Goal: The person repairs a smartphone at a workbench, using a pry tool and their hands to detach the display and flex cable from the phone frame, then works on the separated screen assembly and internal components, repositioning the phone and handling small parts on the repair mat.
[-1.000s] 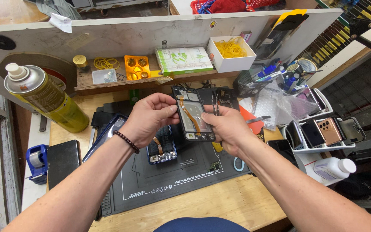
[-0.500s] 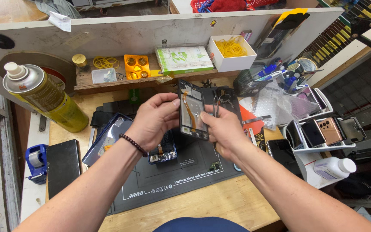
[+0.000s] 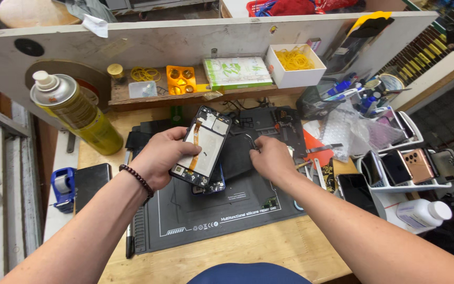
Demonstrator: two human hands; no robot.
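Phone display assembly [image 3: 202,147], opened with its inner side and an orange flex cable facing up, is held tilted above the black silicone repair mat [image 3: 206,210] on the bench [image 3: 195,263]. Left hand [image 3: 160,158] grasps the assembly along its left edge, thumb on the frame; keep the grip on the frame only, clear of the flex cable and the contacts. Beneath it a second phone body [image 3: 214,185] lies on the mat. Right hand [image 3: 271,156] is clenched around metal tweezers [image 3: 251,141], tips near the assembly's right edge; bring them in low and steady, braced against the mat. To the right, a rack of phones [image 3: 413,167] stands well apart.
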